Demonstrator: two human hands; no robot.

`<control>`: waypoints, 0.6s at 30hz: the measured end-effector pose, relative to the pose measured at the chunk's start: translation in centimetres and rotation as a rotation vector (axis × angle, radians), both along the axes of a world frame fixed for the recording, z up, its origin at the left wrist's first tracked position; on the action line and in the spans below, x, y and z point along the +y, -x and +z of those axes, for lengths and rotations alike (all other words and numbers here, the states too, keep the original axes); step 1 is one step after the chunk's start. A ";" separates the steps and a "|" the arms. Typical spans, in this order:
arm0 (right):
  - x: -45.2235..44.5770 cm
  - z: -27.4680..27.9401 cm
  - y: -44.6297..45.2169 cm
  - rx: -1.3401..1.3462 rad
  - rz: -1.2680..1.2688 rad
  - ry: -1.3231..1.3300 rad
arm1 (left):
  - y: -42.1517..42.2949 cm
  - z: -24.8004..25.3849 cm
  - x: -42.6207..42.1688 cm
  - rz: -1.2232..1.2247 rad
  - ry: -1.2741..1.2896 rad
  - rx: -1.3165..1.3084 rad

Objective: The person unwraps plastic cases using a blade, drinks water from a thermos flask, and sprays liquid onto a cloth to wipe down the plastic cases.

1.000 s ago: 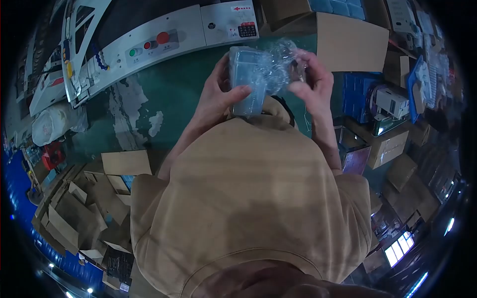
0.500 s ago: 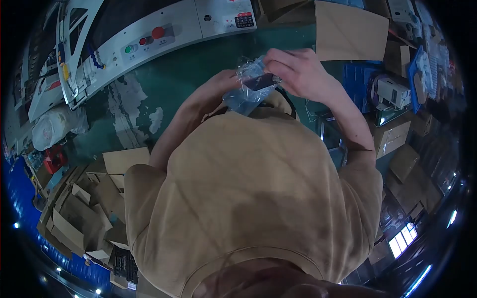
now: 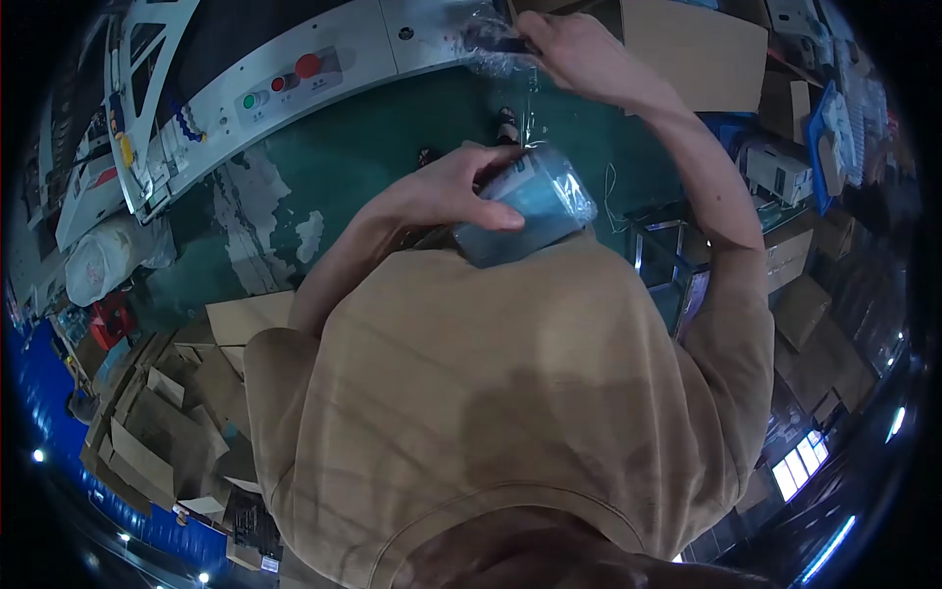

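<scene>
Head view, looking down past the person's tan shirt (image 3: pixel 491 363): I can see the left hand (image 3: pixel 461 191) gripping a pale blue box (image 3: pixel 535 211) in shiny clear wrap, its thumb pressed across the near face. The box sits tilted at the front of the shirt, its far corner up and to the right of that hand.

Farther forward, the right hand (image 3: pixel 579 54) is closed on a crumpled bit of clear film (image 3: pixel 491 49) with something dark in it, too blurred for me to name. That hand is well apart from the box, and the film overlaps the end of a pale machine panel (image 3: pixel 363 44). Between film and box there's a thin, glinting strand.

Ahead and left of the left hand, the panel has a red button (image 3: pixel 308 66) and a green one. Beyond the right hand's wrist lies a flat cardboard piece (image 3: pixel 692 59). Under both hands spreads the green floor (image 3: pixel 343 177), scuffed with pale patches; well left and back from the left hand are open cardboard boxes (image 3: pixel 157 442).
</scene>
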State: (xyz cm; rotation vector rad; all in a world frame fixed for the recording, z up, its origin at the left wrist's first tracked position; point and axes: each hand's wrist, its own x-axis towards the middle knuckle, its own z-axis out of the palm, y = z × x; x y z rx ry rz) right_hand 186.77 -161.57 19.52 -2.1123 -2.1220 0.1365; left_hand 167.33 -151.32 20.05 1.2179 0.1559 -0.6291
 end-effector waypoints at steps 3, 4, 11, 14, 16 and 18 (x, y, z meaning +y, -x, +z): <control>-1.8 -1.4 -2.5 0.050 -0.190 -0.096 | 0.8 0.1 -0.2 0.183 0.018 -0.020; -2.5 -2.0 -3.1 0.072 -0.245 -0.128 | 1.2 -0.2 -0.3 0.291 -0.038 -0.042; -8.1 -3.0 -5.4 0.090 -1.052 -0.259 | 2.8 -0.7 0.5 0.517 -0.115 -0.225; -9.8 -0.9 -4.4 0.765 -1.032 -0.641 | 2.6 -0.5 0.6 0.726 -0.121 -0.129; -8.7 1.2 -1.3 0.885 -1.048 -0.555 | 2.2 -0.6 0.8 0.744 -0.295 -0.177; -6.2 3.3 3.0 0.983 -0.989 -0.384 | 1.9 -0.6 0.6 0.713 -0.454 -0.272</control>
